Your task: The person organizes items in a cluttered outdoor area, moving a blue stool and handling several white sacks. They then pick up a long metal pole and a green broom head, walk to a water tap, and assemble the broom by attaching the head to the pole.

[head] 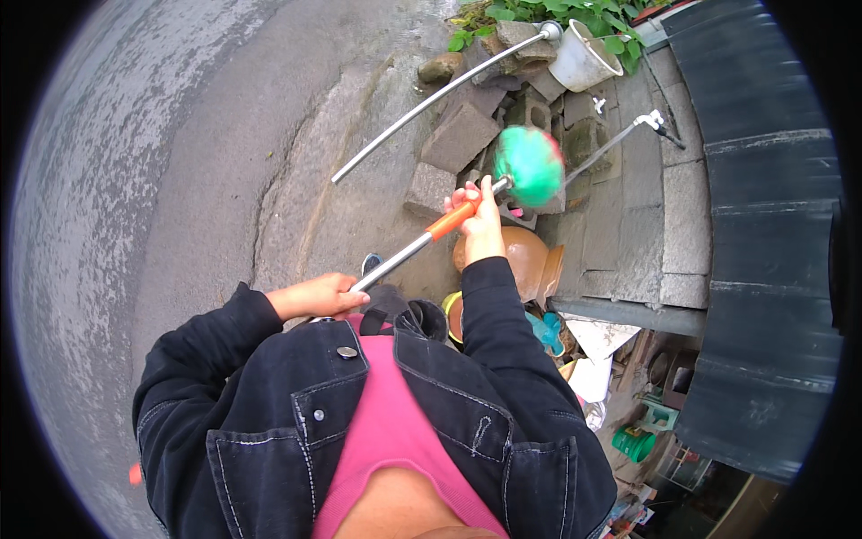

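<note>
A metal pole (400,257) with an orange sleeve (453,220) runs diagonally before my body. At its upper end is a round green head (529,166), blurred, with some red at its edge; what it is made of I cannot tell. My left hand (330,294) is closed around the lower part of the pole near my waist. My right hand (477,214) holds the orange sleeve, just below the green head. Beyond them a separate bare metal pole (431,101) reaches across the ground to a round fitting (550,30) by the stones.
Concrete blocks (460,138) are piled ahead, with a white bucket (584,56) behind. A brown glazed jar (512,256) stands close to my right arm. A tap (650,120) with a hose is at the block wall. Dark corrugated sheeting (768,256) lies far right, a green bucket (633,442) below.
</note>
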Available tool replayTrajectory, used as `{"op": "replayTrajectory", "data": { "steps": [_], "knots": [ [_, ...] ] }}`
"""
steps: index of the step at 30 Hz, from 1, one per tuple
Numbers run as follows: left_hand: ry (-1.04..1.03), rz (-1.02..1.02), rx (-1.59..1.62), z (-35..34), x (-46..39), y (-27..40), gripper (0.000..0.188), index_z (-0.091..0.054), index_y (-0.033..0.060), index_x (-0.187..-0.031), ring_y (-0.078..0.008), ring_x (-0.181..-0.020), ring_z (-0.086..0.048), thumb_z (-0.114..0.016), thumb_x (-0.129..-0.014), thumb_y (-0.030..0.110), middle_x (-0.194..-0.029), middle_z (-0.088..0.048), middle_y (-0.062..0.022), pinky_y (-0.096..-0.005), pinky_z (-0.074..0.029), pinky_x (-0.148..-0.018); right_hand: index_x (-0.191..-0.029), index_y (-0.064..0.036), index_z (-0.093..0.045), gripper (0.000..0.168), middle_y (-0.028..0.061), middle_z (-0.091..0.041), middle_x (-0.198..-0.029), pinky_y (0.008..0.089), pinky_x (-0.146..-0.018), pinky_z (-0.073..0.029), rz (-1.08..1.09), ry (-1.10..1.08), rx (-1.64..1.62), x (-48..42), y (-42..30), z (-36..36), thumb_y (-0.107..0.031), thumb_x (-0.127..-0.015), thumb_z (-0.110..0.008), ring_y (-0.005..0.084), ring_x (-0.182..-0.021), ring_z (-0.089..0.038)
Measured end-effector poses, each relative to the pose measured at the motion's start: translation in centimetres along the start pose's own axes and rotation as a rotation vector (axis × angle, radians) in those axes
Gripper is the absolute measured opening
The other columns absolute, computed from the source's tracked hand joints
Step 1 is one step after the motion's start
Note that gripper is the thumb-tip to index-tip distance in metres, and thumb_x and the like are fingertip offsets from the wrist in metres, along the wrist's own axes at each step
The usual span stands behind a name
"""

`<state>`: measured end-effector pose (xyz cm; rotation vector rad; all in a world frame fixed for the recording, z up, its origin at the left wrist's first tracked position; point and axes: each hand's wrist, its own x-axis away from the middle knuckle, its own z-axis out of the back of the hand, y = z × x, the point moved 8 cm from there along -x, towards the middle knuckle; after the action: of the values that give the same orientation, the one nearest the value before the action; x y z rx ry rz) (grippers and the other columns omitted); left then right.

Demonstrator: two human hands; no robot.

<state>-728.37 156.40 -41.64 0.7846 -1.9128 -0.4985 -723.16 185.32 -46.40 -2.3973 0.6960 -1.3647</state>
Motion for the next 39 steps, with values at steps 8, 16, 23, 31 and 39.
{"op": "replayTrajectory", "data": {
  "steps": [8, 16, 23, 31, 39],
  "knots": [
    [-0.168, -0.086, 0.217, -0.1, 0.4, -0.4, 0.027, -0.053, 0.0025, -0.081, -0.0082, -0.05, -0.049, -0.053, -0.082, 0.029, -0.057, -0.052, -0.0016, -0.0218, -0.039, -0.046, -0.073, -0.01, -0.051, 0.034, -0.0038, -0.042, -0.049, 0.0387, -0.066, -0.044, -0.15, -0.277, -0.285, 1.7, 0.2, -3.0, -0.042, -0.075, -0.062, 0.0142, -0.051, -0.049],
    [0.755, -0.31, -1.278, 3.7, -0.7, 3.7, 0.031, -0.047, 0.0022, -0.08, -0.0369, -0.058, -0.055, -0.055, -0.078, 0.032, -0.061, -0.056, -0.0192, -0.0441, -0.044, -0.052, -0.073, -0.012, -0.047, 0.031, -0.0046, -0.041, -0.048, 0.0356, -0.062, -0.045, 0.019, 0.133, -0.013, -2.7, -0.8, 2.9, -0.04, -0.078, -0.06, 0.0133, -0.05, -0.048],
    [-0.177, -0.029, 0.396, -2.9, -0.2, 1.1, 0.028, -0.053, 0.0005, -0.083, -0.0095, -0.042, -0.046, -0.05, -0.085, 0.028, -0.051, -0.05, -0.0028, -0.0232, -0.036, -0.038, -0.077, -0.011, -0.047, 0.029, -0.0051, -0.041, -0.048, 0.0363, -0.065, -0.043, -0.083, -0.193, -0.295, -0.3, -2.0, 0.3, -0.036, -0.077, -0.062, 0.0122, -0.047, -0.047],
    [0.601, -0.319, -0.896, 4.9, 0.4, 4.8, 0.032, -0.049, 0.0013, -0.082, -0.0268, -0.048, -0.056, -0.054, -0.081, 0.033, -0.052, -0.053, -0.0118, -0.0379, -0.043, -0.043, -0.081, -0.011, -0.048, 0.029, -0.0044, -0.041, -0.049, 0.0358, -0.064, -0.044, 0.052, 0.021, -0.218, -1.5, -2.7, 2.5, -0.036, -0.077, -0.062, 0.0123, -0.047, -0.047],
    [-0.157, -0.021, 0.271, -2.7, 0.1, 1.1, 0.028, -0.053, 0.0028, -0.079, -0.0184, -0.058, -0.057, -0.051, -0.082, 0.03, -0.061, -0.058, -0.0062, -0.0324, -0.043, -0.051, -0.078, -0.011, -0.048, 0.024, -0.0054, -0.039, -0.047, 0.0365, -0.065, -0.043, -0.081, -0.174, -0.304, -0.8, -2.5, 0.6, -0.031, -0.079, -0.059, 0.0116, -0.047, -0.046]
  ]
}}
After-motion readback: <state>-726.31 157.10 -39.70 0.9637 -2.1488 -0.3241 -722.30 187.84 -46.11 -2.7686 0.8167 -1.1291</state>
